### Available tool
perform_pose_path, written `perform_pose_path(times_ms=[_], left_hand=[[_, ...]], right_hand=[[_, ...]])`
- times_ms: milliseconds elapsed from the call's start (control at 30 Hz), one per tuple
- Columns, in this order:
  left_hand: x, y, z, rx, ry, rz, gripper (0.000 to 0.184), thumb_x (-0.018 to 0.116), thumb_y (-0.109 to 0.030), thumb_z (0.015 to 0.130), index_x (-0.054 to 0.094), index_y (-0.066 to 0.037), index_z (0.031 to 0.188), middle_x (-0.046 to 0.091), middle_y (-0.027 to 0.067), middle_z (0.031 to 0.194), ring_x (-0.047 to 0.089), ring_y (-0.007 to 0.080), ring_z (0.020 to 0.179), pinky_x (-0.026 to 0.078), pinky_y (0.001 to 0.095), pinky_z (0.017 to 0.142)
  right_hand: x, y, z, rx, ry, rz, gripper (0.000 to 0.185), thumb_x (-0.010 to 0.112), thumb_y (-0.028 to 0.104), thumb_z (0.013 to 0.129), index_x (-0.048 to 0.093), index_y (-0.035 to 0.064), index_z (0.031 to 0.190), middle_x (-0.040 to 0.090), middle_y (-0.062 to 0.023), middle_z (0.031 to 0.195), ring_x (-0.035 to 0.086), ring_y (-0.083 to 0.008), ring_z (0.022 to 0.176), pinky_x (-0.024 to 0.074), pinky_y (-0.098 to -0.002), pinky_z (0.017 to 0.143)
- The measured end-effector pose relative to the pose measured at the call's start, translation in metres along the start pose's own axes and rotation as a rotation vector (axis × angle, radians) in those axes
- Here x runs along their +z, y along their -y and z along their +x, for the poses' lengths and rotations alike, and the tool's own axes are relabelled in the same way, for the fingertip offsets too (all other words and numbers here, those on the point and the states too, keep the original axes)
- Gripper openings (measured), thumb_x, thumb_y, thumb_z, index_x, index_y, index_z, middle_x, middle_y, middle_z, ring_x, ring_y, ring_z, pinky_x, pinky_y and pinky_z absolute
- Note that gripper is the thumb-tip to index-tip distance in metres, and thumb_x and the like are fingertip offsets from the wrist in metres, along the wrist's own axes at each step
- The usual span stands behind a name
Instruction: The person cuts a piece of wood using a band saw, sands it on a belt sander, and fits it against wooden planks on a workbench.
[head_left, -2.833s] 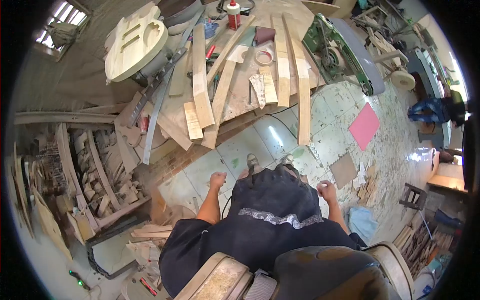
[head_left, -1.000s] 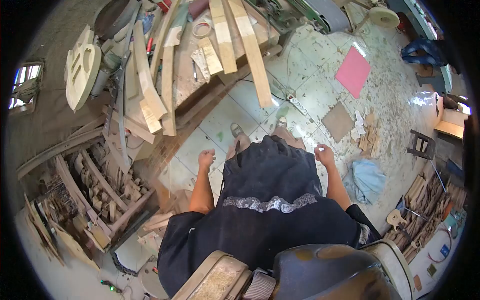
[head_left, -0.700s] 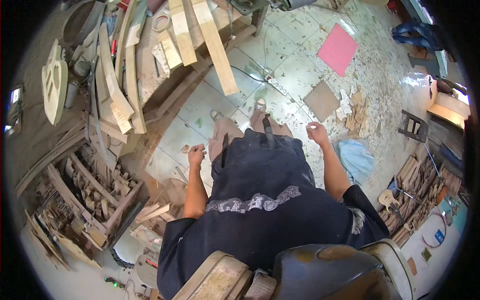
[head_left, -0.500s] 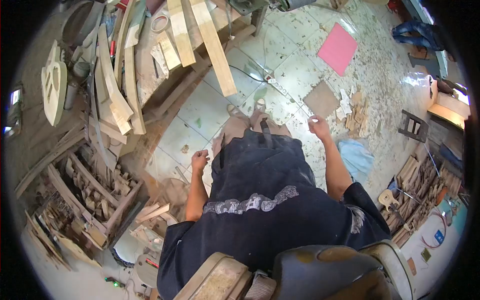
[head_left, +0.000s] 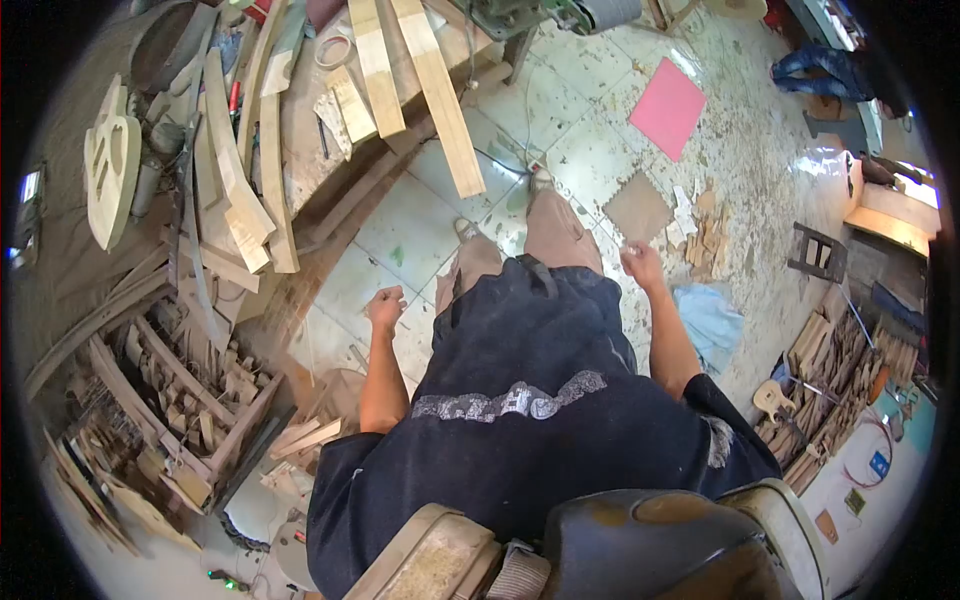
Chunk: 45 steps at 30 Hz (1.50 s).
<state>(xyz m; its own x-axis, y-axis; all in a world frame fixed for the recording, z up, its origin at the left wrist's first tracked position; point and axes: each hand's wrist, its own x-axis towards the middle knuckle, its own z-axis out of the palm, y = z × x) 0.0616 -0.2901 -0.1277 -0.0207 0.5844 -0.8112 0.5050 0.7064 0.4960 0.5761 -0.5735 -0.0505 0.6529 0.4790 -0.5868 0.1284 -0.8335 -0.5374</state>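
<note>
My left hand (head_left: 385, 306) hangs at my left side over the tiled floor, its fingers loosely curled with nothing visible in them. On the other side my right hand (head_left: 641, 264) is held out low, fingers curled in, and no object shows in it. Neither hand touches anything. Nearest to the right hand are a brown square board (head_left: 638, 207) on the floor and a light blue cloth (head_left: 708, 322). Long pale wooden strips (head_left: 440, 95) jut over the edge of the workbench (head_left: 312, 165), ahead and to the left of my left hand.
A pink square sheet (head_left: 668, 108) and wood scraps (head_left: 708, 235) lie on the floor ahead. To the left stands a wooden crate (head_left: 235, 440) of offcuts. A dark stool (head_left: 817, 252) and stacked wood (head_left: 835, 370) are at right. Another person's legs (head_left: 820, 75) show far right.
My right leg has stepped forward, covering the power strip on the floor. My left hand has risen slightly and shifted left; my right hand has dropped back a little toward my body.
</note>
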Motion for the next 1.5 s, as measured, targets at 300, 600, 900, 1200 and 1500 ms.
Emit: perform_pose_path(times_ms=[300,600,900,1200,1500], left_hand=[[0.009,0.010,-0.003,-0.026,0.024,0.096,0.032,0.069,-0.031,0.092,0.063,-0.003,0.108,0.069,0.0080,0.099,0.067,0.0186,0.076,0.049,0.0294,0.059],[0.021,-0.019,-0.002,-0.012,-0.057,0.025,0.031,0.067,-0.029,0.093,0.064,-0.004,0.110,0.069,0.0074,0.099,0.068,0.0175,0.077,0.050,0.0296,0.063],[0.093,-0.028,-0.028,0.011,-0.211,-0.282,0.026,0.070,-0.024,0.088,0.066,-0.004,0.105,0.069,0.0071,0.091,0.067,0.0163,0.069,0.047,0.0261,0.053],[0.139,0.052,-0.046,-0.139,-0.177,-0.357,0.031,0.076,-0.025,0.085,0.066,-0.005,0.106,0.070,0.0071,0.089,0.068,0.0194,0.068,0.048,0.0301,0.052],[0.122,0.004,-0.035,-0.109,-0.199,-0.288,0.034,0.073,-0.029,0.087,0.067,-0.005,0.110,0.070,0.0065,0.094,0.069,0.0192,0.073,0.049,0.0306,0.059]], right_hand=[[-0.015,0.002,0.022,-0.041,-0.127,0.155,0.038,0.071,0.027,0.086,0.068,-0.0008,0.111,0.070,-0.0071,0.071,0.063,-0.0137,0.060,0.0492,-0.0287,0.057],[-0.167,0.360,0.036,-0.784,-0.414,0.192,0.041,0.074,0.026,0.083,0.070,0.0056,0.118,0.066,-0.0081,0.081,0.060,-0.0160,0.077,0.0479,-0.0288,0.072],[-0.154,0.495,0.208,-1.149,-0.391,-0.444,0.033,0.065,0.022,0.081,0.070,0.0054,0.109,0.067,-0.0230,0.101,0.065,-0.0414,0.096,0.0520,-0.0483,0.087],[-0.149,0.501,0.216,-1.138,-0.350,-0.475,0.027,0.065,0.018,0.079,0.071,0.0019,0.100,0.068,-0.0236,0.098,0.066,-0.0419,0.093,0.0520,-0.0494,0.085],[-0.147,0.499,0.216,-1.143,-0.381,-0.550,0.029,0.065,0.026,0.084,0.072,0.0018,0.097,0.068,-0.0249,0.095,0.066,-0.0427,0.089,0.0519,-0.0499,0.080]])
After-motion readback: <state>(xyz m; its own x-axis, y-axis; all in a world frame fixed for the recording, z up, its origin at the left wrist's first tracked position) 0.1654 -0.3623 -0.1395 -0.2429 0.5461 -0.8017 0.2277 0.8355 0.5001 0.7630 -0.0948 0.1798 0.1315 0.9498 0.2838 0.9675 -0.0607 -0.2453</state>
